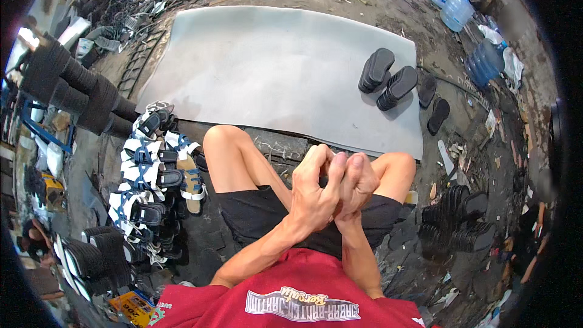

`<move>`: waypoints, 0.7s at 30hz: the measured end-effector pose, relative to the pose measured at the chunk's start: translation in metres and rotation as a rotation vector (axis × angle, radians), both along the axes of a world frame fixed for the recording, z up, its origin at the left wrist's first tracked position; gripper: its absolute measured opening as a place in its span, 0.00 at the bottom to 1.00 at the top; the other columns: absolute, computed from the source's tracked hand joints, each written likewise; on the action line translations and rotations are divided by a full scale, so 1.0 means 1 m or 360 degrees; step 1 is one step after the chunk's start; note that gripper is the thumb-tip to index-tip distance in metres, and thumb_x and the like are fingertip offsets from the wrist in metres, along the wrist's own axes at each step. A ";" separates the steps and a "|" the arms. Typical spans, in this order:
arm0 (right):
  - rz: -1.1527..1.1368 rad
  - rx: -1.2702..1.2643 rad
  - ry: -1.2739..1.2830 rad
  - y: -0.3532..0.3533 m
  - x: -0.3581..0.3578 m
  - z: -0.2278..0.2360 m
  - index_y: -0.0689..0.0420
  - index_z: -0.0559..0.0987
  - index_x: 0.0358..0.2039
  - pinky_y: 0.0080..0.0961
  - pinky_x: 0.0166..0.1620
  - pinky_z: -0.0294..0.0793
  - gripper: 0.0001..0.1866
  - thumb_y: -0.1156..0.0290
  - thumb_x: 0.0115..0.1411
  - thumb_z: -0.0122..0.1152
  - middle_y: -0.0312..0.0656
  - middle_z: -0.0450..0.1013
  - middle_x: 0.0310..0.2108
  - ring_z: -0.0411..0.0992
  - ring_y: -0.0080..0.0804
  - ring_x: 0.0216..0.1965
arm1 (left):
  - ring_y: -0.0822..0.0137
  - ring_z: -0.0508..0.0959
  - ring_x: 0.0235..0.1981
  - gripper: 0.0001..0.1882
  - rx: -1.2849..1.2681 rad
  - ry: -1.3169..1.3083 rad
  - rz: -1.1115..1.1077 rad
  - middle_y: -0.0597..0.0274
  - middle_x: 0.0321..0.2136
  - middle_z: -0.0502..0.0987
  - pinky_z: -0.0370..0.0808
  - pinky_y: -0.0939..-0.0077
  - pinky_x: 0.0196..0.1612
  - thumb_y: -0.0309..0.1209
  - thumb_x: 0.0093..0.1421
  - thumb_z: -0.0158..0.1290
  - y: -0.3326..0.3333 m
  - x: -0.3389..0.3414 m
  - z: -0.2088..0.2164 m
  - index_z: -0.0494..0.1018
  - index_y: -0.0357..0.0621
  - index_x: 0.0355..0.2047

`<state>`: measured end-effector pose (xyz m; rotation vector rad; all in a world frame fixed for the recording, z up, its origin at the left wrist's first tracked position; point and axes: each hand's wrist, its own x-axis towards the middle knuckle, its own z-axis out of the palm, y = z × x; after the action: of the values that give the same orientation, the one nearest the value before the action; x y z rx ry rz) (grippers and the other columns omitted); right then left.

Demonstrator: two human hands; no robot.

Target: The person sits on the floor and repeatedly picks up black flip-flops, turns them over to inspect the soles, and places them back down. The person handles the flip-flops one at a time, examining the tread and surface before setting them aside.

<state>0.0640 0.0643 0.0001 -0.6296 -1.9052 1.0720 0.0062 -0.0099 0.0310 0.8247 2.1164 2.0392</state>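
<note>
Both hands, left hand [313,197] and right hand [358,185], clasp together empty, sandals [152,170] nearby.

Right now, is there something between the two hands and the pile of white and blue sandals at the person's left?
Yes. The left hand and right hand are clasped together above the lap, and the person's raised left knee stands between them and the sandals.

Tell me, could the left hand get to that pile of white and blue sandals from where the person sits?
Probably yes. The pile of sandals lies right beside the person's left knee, with nothing between them. But the left hand is clasped with the right hand in front of the knees, so it would have to let go first.
</note>
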 end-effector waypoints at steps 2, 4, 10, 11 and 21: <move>0.0009 0.0009 0.0054 -0.003 -0.001 -0.006 0.63 0.69 0.19 0.38 0.27 0.61 0.25 0.67 0.75 0.45 0.48 0.64 0.21 0.63 0.43 0.21 | 0.63 0.64 0.18 0.15 0.0114 0.0108 0.0182 0.55 0.19 0.63 0.64 0.64 0.23 0.26 0.72 0.51 -0.001 0.002 -0.010 0.70 0.33 0.25; 0.0097 0.0145 0.0061 -0.002 -0.004 -0.011 0.63 0.71 0.23 0.40 0.27 0.63 0.20 0.69 0.74 0.48 0.49 0.66 0.22 0.67 0.45 0.24 | 0.65 0.63 0.16 0.18 0.0086 0.0344 0.0316 0.55 0.16 0.65 0.61 0.65 0.22 0.26 0.73 0.50 -0.003 -0.009 -0.028 0.71 0.32 0.23; 0.0109 0.0130 0.0030 0.009 -0.006 -0.017 0.61 0.74 0.32 0.47 0.32 0.70 0.17 0.60 0.73 0.53 0.52 0.67 0.26 0.72 0.55 0.29 | 0.70 0.70 0.30 0.31 0.0012 -0.0329 0.0347 0.66 0.25 0.71 0.70 0.71 0.41 0.47 0.82 0.32 -0.009 -0.026 -0.010 0.69 0.41 0.27; 0.0041 -0.0065 0.0030 0.013 -0.006 -0.032 0.61 0.74 0.30 0.45 0.31 0.70 0.20 0.60 0.76 0.49 0.52 0.67 0.24 0.71 0.55 0.27 | 0.70 0.68 0.31 0.33 0.0031 -0.0281 0.0300 0.68 0.24 0.66 0.68 0.72 0.42 0.51 0.82 0.30 -0.007 -0.012 -0.010 0.68 0.43 0.25; 0.0120 0.0018 0.0119 0.003 0.024 -0.025 0.60 0.71 0.37 0.49 0.35 0.72 0.14 0.62 0.76 0.51 0.52 0.69 0.29 0.72 0.62 0.31 | 0.66 0.78 0.32 0.32 -0.0344 -0.0058 0.0430 0.60 0.33 0.77 0.79 0.68 0.38 0.51 0.81 0.31 -0.009 -0.048 -0.074 0.74 0.37 0.36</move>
<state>0.0882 0.0677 -0.0251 -0.5076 -1.8816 1.1162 -0.0416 -0.0185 -0.0433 0.4905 2.4866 1.8705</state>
